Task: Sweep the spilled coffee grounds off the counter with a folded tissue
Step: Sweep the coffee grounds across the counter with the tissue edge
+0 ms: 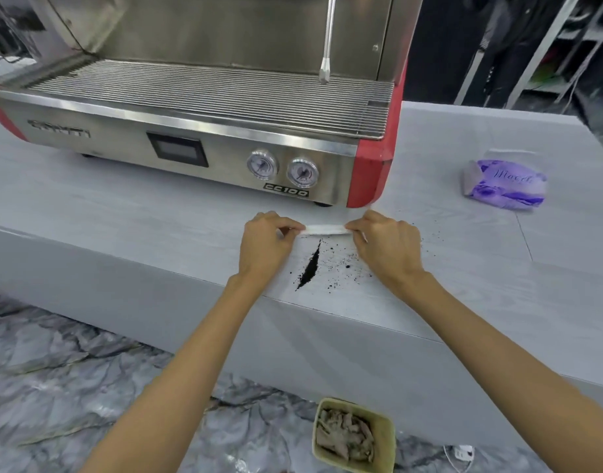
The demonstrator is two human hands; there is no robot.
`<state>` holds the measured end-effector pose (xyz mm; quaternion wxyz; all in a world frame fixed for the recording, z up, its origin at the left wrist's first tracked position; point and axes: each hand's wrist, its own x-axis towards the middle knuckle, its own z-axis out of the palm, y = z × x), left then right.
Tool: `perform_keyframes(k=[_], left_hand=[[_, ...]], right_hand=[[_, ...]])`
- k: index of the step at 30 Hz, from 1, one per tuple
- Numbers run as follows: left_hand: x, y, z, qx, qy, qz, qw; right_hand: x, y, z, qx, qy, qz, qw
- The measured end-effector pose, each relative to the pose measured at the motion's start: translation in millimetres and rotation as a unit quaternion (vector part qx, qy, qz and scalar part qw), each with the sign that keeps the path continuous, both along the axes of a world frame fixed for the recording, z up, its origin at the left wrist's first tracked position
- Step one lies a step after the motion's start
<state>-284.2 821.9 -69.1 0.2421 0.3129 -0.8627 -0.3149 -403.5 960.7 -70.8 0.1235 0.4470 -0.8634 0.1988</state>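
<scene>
The pale grey counter [463, 285] carried a steel espresso machine [197, 131] with red end panels, set toward the back. Near the front edge lay a dark streak of coffee grounds [310, 266], with loose specks scattered to its right. Well off to the right sat a purple packet [504, 180], probably tissues; its lettering was blurred.

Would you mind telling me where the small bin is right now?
In the head view, the small bin sits on the floor at bottom centre-right, below the counter edge, roughly under the coffee grounds and between the person's forearms.
</scene>
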Motion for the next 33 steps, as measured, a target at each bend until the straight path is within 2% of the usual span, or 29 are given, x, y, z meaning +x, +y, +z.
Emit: perform_keyframes(k=[3, 12, 17, 21, 24, 33], left_hand=[[-17.1, -3.5, -0.6, -0.015, 0.000, -0.024, 1.000], [-8.0, -5.0, -1.7, -0.068, -0.054, -0.116, 0.989], [10.3, -3.5, -0.6, -0.065, -0.094, -0.154, 0.981], [6.9, -8.2, 2.9, -0.050, -0.046, -0.134, 0.989], [-5.9, -12.2, 4.7, -0.049, -0.026, -0.115, 0.992], [8.0, -5.3, -0.7, -0.052, -0.075, -0.175, 0.980]], right_hand=[[-3.8, 1.1, 1.2, 0.074, -0.010, -0.029, 0.997], [7.5, 14.1, 9.0, 0.066, -0.071, -0.045, 0.994], [20.7, 28.1, 13.7, 0.070, -0.091, -0.029, 0.993], [9.1, 22.4, 20.8, 0.020, -0.085, -0.039, 0.995], [1.2, 8.4, 18.0, 0.041, -0.074, -0.053, 0.995], [24.5, 30.9, 12.3, 0.045, -0.113, -0.055, 0.991]])
